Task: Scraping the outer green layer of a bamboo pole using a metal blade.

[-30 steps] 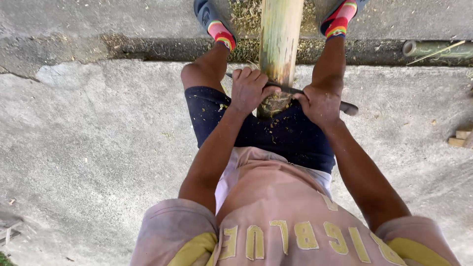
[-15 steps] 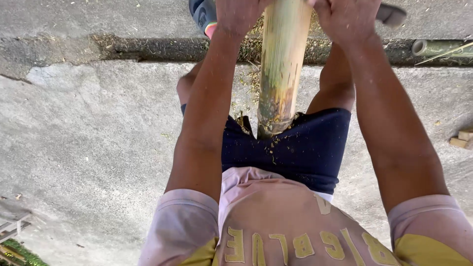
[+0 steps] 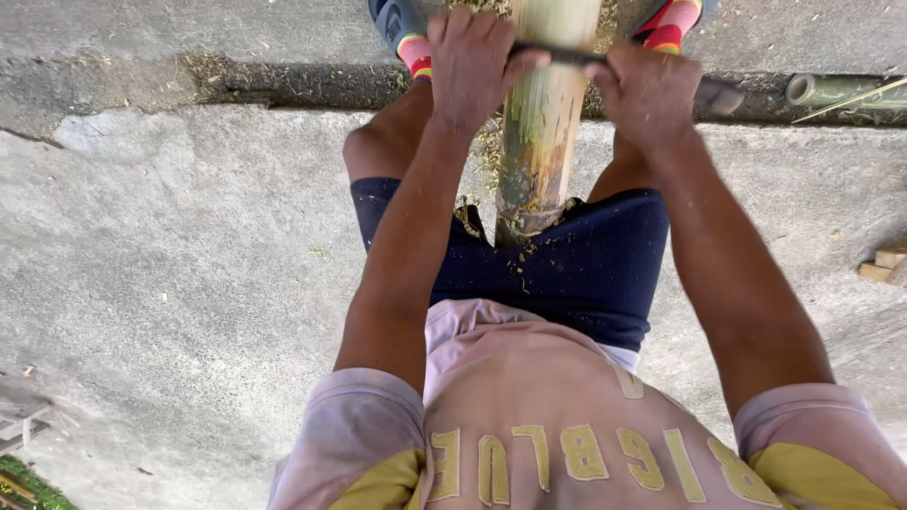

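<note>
Fingers of your left hand (image 3: 477,66) and right hand (image 3: 652,94) are curled tight around the ends of the dark, straight metal blade (image 3: 557,55). Keep it square across the thick yellow-green bamboo pole (image 3: 543,132), which stands propped between your thighs, and press evenly with both hands so the blade does not tip toward the striped socks (image 3: 673,24) beyond.

Soft, even daylight is falling over the whole scene, bright without being harsh, and the concrete ground (image 3: 170,283) is showing no hard-edged shadows anywhere. The bamboo pole (image 3: 543,142) is catching the most light, its pale face gleaming faintly just below the hands. Around the pole's lower end a dim shade is gathering against the dark shorts (image 3: 586,274). The pole's upper part and the blade (image 3: 567,57) crossing it are smearing with motion blur, while the forearms either side of the pole are staying fairly crisp. Far from the pole, the corners are bending slightly.
</note>
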